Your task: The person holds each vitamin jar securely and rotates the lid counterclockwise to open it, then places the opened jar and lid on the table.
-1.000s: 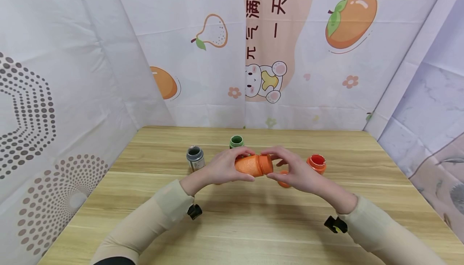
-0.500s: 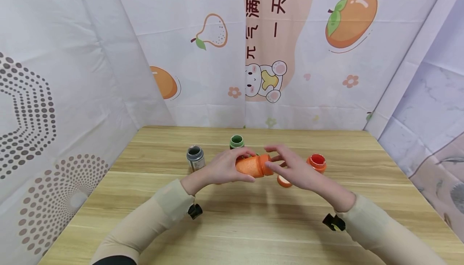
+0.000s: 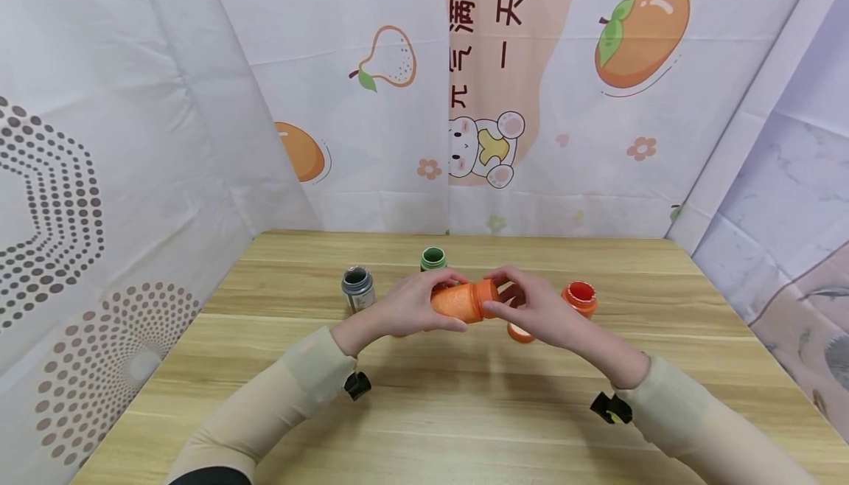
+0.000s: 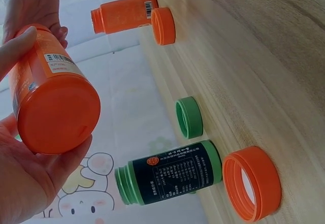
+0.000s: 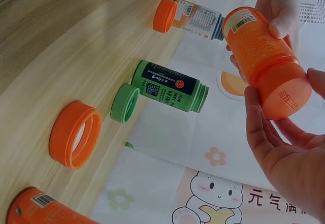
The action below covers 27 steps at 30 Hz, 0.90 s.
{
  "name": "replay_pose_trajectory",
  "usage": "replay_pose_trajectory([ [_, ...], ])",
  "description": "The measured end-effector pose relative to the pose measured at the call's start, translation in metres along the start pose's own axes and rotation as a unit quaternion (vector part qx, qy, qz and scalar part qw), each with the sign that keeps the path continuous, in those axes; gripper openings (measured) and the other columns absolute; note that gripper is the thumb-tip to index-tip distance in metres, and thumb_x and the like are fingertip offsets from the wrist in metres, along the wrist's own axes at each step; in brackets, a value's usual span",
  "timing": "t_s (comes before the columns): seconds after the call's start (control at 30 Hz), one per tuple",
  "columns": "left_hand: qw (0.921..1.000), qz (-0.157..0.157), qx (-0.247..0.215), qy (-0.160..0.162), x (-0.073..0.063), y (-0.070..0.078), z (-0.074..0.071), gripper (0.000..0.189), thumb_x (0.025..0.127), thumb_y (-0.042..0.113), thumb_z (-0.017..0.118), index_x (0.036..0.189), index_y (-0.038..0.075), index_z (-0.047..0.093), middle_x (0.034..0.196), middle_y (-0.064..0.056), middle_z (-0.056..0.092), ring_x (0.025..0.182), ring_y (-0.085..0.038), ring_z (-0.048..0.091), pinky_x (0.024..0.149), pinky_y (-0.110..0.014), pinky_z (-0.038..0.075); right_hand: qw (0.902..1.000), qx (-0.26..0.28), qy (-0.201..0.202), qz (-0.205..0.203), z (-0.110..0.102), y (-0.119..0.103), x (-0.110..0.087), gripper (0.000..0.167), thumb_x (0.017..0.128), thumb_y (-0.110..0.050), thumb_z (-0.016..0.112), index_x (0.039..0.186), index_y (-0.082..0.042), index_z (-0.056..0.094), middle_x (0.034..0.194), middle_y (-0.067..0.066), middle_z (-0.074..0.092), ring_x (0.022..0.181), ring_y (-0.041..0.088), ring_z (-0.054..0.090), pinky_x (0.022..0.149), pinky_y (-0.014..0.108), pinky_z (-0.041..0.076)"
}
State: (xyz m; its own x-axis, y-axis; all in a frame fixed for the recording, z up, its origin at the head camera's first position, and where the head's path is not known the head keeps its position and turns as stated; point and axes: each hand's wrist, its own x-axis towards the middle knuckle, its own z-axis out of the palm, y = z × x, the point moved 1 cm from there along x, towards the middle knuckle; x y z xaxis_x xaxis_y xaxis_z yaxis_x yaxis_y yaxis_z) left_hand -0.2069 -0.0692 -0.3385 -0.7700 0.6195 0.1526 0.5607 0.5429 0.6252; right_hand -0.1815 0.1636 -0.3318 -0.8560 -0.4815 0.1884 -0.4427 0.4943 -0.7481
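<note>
My left hand [image 3: 413,304] grips an orange bottle [image 3: 458,304], tilted almost onto its side above the table. Its base faces the camera in the left wrist view. On the bottle's mouth end sits an orange cap [image 5: 285,93], which the fingers and thumb of my right hand [image 3: 539,311] pinch. Behind the hands an uncapped green bottle [image 5: 167,86] stands upright, with a green cap [image 5: 125,103] close by. An uncapped orange bottle [image 3: 580,298] stands to the right, and a loose orange cap [image 3: 519,333] lies below my right hand.
At the left stands an uncapped grey bottle [image 3: 358,290] with a white label; another orange cap [image 5: 165,15] rests on the table beside it. The wooden table [image 3: 451,419] ends at a printed cloth [image 3: 371,208] hanging behind it.
My right hand's fingers have loosened, shifted around the cap and closed on it again. The left hand has kept the bottle nearly still.
</note>
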Motion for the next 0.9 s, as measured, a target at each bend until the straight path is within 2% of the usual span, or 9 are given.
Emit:
replay_pose_trajectory([
  [0.13,1.0000,-0.001,-0.002,0.002,0.0002,0.0008,-0.0002,0.059,0.074,0.039,0.084,0.125,0.023,0.059,0.110,0.009,0.063,0.089,-0.009,0.057,0.075,-0.033,0.047,0.9997,0.003,0.003,-0.025,-0.0008,-0.0002,-0.0010,0.048,0.087,-0.025,0.075,0.127,-0.005,0.056,0.112,0.007,0.062,0.091,0.019,0.065,0.073,0.031,0.055],
  [0.27,1.0000,-0.001,-0.004,0.004,0.0001,0.0004,-0.0001,0.059,0.074,0.038,0.085,0.125,0.023,0.059,0.110,0.009,0.063,0.089,-0.010,0.057,0.075,-0.033,0.047,0.9972,-0.009,0.011,-0.073,-0.0014,0.0002,-0.0015,0.049,0.084,-0.015,0.078,0.126,-0.005,0.056,0.114,0.005,0.062,0.096,0.021,0.065,0.078,0.036,0.055],
  [0.4,0.9999,0.000,-0.010,0.004,-0.0001,-0.0007,0.0000,0.058,0.074,0.036,0.085,0.125,0.023,0.059,0.110,0.009,0.064,0.089,-0.010,0.057,0.075,-0.033,0.047,0.9919,-0.018,0.017,-0.124,-0.0010,0.0022,-0.0014,0.052,0.080,-0.005,0.080,0.126,-0.005,0.056,0.116,0.004,0.061,0.100,0.024,0.062,0.082,0.039,0.054],
  [0.53,0.9999,0.000,-0.011,0.005,-0.0008,-0.0014,-0.0003,0.058,0.075,0.035,0.085,0.125,0.022,0.058,0.110,0.009,0.064,0.089,-0.010,0.057,0.075,-0.034,0.047,0.9848,-0.024,0.023,-0.170,-0.0003,0.0043,-0.0006,0.056,0.075,0.004,0.081,0.124,-0.007,0.056,0.118,0.003,0.059,0.104,0.022,0.059,0.082,0.037,0.054],
  [0.73,0.9999,-0.001,-0.013,0.004,-0.0020,-0.0014,-0.0020,0.061,0.075,0.041,0.083,0.127,0.022,0.058,0.112,0.009,0.063,0.091,-0.010,0.057,0.076,-0.033,0.047,0.9771,-0.026,0.032,-0.209,-0.0002,0.0045,-0.0010,0.062,0.072,0.011,0.080,0.125,-0.010,0.056,0.124,0.006,0.056,0.114,0.024,0.054,0.082,0.037,0.054],
  [0.9,0.9999,0.002,-0.016,0.003,-0.0017,-0.0009,-0.0032,0.061,0.076,0.040,0.083,0.127,0.022,0.057,0.113,0.009,0.063,0.091,-0.009,0.057,0.076,-0.034,0.047,0.9726,-0.020,0.035,-0.229,-0.0009,0.0041,-0.0014,0.064,0.071,0.014,0.079,0.125,-0.009,0.055,0.125,0.008,0.055,0.115,0.025,0.052,0.082,0.039,0.054],
])
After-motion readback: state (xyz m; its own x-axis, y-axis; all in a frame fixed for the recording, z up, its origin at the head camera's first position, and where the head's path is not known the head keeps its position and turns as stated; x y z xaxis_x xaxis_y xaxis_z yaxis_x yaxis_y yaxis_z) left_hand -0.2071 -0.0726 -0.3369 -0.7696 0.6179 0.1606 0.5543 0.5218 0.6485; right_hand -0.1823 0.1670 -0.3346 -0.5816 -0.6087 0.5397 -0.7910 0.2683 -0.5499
